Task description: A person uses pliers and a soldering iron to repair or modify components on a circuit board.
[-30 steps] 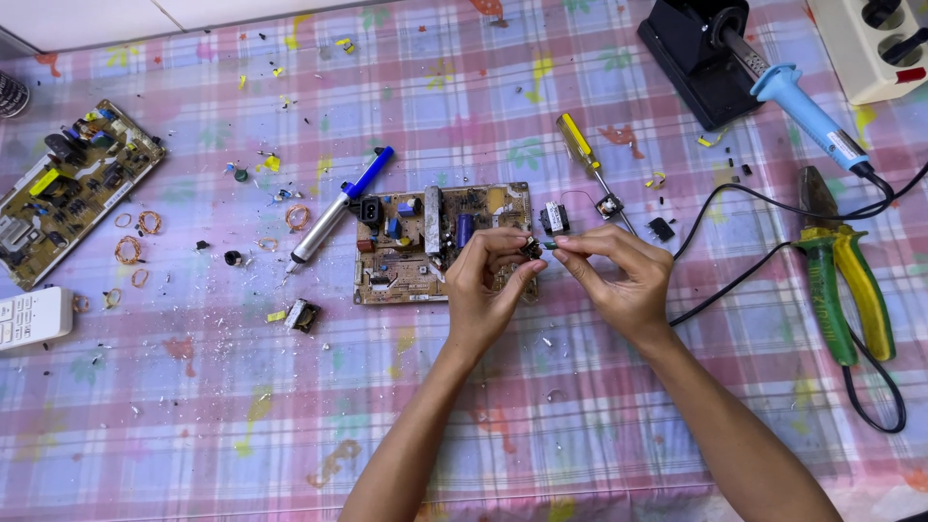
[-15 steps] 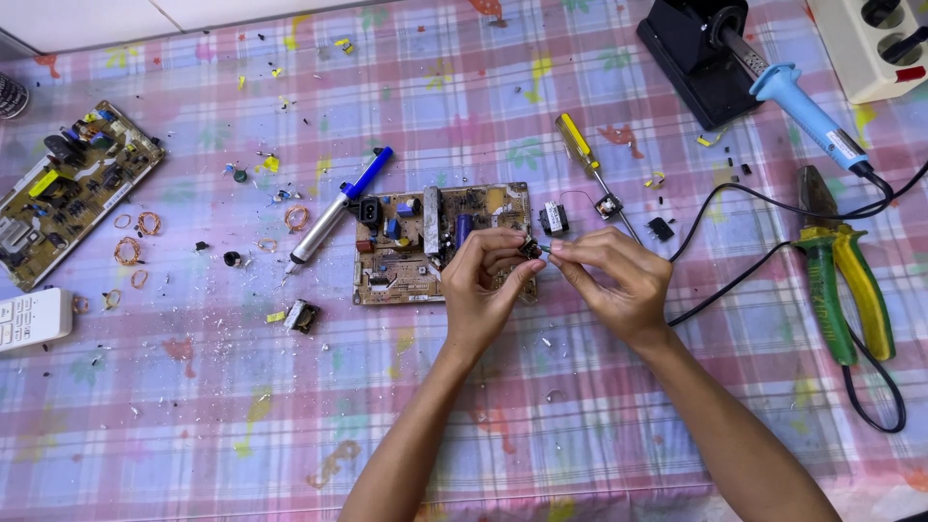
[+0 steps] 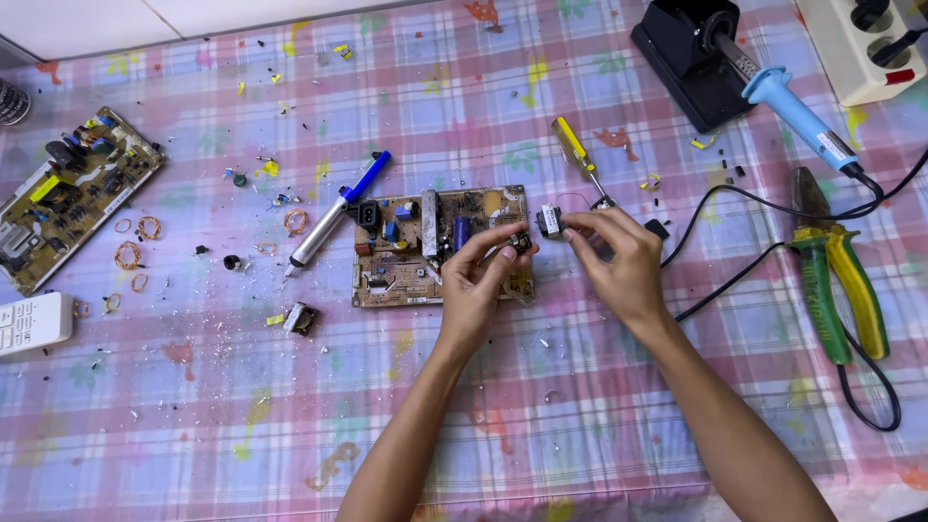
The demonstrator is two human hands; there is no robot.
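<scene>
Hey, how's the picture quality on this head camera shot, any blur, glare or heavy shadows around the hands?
Head view: light is even and soft, with only faint shadows under the left hand and right hand; no strong glare on the circuit board; focus is sharp across the plaid tablecloth; the small part between the fingers is too tiny to identify.

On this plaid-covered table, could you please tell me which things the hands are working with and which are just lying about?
In use: circuit board, small component, left hand, right hand.

Lying about: second board, yellow screwdriver, soldering iron, pliers, desoldering pump, wire coils, white remote.
</scene>
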